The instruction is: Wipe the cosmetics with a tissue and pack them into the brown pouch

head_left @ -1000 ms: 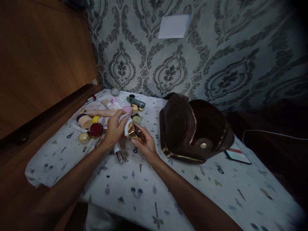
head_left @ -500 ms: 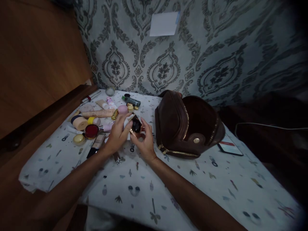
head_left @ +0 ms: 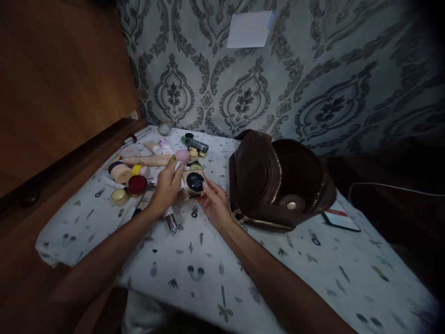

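My right hand (head_left: pixel 216 200) is closed on the right side of a square gold compact (head_left: pixel 189 189), which has a round black label on its face. At the compact's left side, my left hand (head_left: pixel 167 186) is closed with a white, tissue-like wipe (head_left: pixel 180 168) between its fingers. Just below my left hand lies a tube with a silver cap (head_left: pixel 171 221). A foundation bottle (head_left: pixel 144 200) with a dark cap is partly hidden by my left forearm. Left of that hand sits a round dark red case (head_left: pixel 137 185).
An open brown leather cosmetic bag (head_left: pixel 253 178) stands to the right, with a phone or tablet (head_left: pixel 342 217) behind its right side. At the left are several cosmetics, including a long beige tube (head_left: pixel 148 160), a yellow-lidded jar (head_left: pixel 119 196) and a green bottle (head_left: pixel 196 144).
The compact has turned so that its gold face and black label show more fully. My left hand has shifted left from it slightly. The view has swung a little left.
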{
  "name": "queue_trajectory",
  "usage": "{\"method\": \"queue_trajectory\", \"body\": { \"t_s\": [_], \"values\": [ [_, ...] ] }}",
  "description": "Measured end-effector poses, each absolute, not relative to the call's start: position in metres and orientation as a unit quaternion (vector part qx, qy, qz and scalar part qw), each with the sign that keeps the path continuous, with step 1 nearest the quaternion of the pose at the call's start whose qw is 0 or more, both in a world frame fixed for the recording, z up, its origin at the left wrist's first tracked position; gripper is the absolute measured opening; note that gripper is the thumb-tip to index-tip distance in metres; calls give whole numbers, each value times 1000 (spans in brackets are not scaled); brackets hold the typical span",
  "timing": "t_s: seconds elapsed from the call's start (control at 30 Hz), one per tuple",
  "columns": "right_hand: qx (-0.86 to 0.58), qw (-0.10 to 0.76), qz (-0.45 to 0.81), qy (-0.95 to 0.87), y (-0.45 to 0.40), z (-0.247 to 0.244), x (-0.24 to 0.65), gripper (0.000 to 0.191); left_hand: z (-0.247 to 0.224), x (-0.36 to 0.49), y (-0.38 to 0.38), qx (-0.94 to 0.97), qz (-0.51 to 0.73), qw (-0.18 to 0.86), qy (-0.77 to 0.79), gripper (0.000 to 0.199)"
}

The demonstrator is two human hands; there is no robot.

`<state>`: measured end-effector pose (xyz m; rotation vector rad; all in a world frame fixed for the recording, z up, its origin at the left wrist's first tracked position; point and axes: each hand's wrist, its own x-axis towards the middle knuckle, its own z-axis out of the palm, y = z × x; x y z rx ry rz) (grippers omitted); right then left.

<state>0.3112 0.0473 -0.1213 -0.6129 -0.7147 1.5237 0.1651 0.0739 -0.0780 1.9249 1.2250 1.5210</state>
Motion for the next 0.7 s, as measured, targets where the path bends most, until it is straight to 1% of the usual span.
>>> {"method": "queue_trajectory", "body": {
  "t_s": [0.13,0.27,0.47,0.7],
  "values": [
    [-229,582,726,-287,47,-119,314,29,-80,159,81,687,546,180,445,30],
    [-205,550,762,-274,47,-118,317,29,-80,159,82,707,526,186,435,30],
    [-207,553,759,-275,47,-120,318,31,-81,160,80,750,487,162,417,36],
    [-216,563,752,-268,46,-122,317,21,-91,156,84,789,433,82,429,36]
  ]
}}
